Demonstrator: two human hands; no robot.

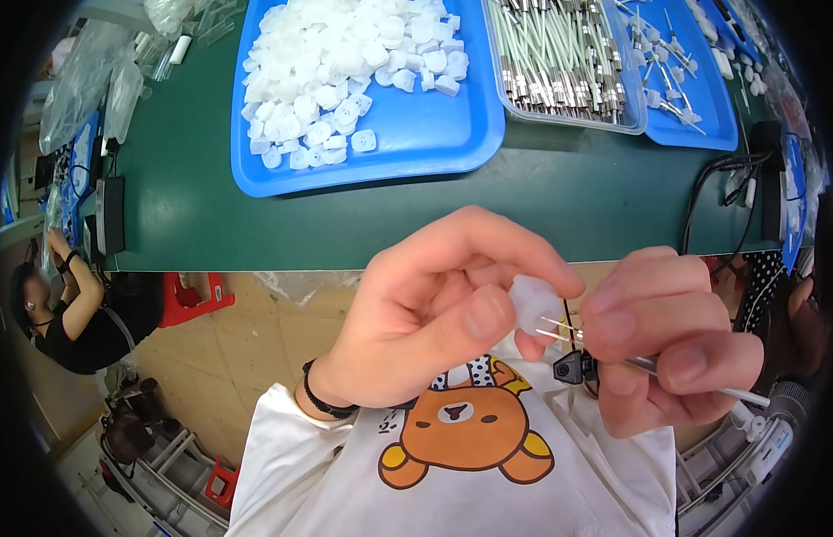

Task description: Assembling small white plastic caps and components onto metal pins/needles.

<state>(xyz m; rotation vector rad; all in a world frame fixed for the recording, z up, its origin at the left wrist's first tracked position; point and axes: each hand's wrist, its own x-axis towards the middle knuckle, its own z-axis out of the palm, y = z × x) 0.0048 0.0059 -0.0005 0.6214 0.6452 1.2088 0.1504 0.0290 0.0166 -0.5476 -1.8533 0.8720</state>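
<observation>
My left hand (416, 313) pinches a small translucent white plastic cap (530, 307) between thumb and fingers, in front of my chest. A slim pale rod (746, 395) with a metal section runs through the closed fingers of my right hand (663, 345). Two thin metal pins (553, 328) at its front end point at the open-looking side of the cap. Their tips are at the cap; whether they have entered it I cannot tell. Part of the rod is hidden behind my right fingers.
Beyond my hands, a blue tray (408, 161) with many white caps stands on the green table (184, 197). To its right are a clear bin (569, 121) of rods and a blue tray (703, 136) of capped rods. Black cables (689, 201) lie at right. Another person (72, 313) sits far left.
</observation>
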